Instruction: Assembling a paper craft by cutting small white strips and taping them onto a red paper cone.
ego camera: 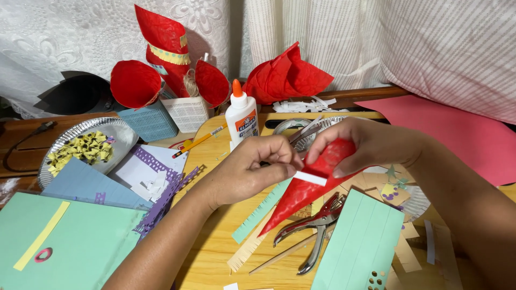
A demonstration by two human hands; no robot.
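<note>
Fingers (279,156) of left hand (250,169) pinch white strip (310,178) against red paper cone (309,185); right hand (365,147) grips cone above counter (215,241). Foil plate (121,134) holds yellow paper bits (80,150). Both wrists bent inward.

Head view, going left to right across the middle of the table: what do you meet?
Foil plate of yellow scraps → purple punched strip → left hand → white paper strip → red paper cone → right hand → pink paper sheet.
</note>
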